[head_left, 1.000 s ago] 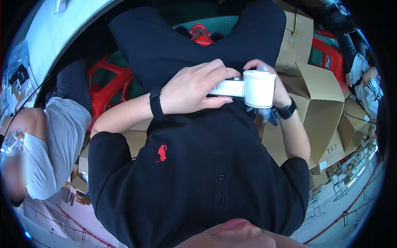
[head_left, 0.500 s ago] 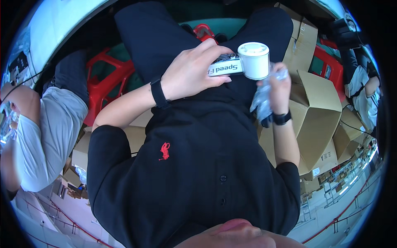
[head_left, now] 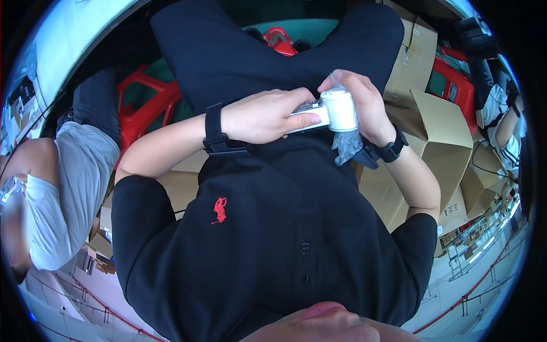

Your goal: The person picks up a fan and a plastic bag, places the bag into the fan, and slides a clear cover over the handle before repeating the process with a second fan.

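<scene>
Cardboard cartons (head_left: 439, 142) behind; before black shirt (head_left: 273, 228), left hand (head_left: 262, 117) closed around small white cylindrical device (head_left: 336, 111), right hand (head_left: 364, 102) cupping its end, steadying clear plastic wrap (head_left: 346, 145).

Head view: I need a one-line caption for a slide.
Seated person's left hand and right hand hold a white cylindrical device with clear plastic wrap, cardboard boxes alongside.
</scene>
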Demonstrator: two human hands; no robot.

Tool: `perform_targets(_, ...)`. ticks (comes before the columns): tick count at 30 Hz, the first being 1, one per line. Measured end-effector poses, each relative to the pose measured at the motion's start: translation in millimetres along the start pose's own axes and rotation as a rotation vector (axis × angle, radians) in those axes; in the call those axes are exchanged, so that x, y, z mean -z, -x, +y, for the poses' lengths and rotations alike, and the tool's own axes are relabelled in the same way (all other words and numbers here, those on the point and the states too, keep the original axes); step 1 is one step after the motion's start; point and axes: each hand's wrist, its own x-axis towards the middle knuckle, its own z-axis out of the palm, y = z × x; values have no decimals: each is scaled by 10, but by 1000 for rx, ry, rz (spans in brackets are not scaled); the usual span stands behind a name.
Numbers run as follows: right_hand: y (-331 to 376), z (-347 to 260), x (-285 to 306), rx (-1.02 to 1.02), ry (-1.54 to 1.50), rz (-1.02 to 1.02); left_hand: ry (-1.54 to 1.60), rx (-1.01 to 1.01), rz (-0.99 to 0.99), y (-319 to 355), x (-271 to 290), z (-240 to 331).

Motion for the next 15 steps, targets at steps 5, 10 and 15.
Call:
perform_targets(5, 61, 145, -92, 34, -185, 90, -48, 78, -32, 13, 11, 148)
perform_targets(10, 233, 171, -301, 92, -268, 214, -242, -32, -5, 80, 62, 186)
perform_targets(15, 162, 59, -196, 314, -115, 115, -235, -136, 159, 155, -10, 169)
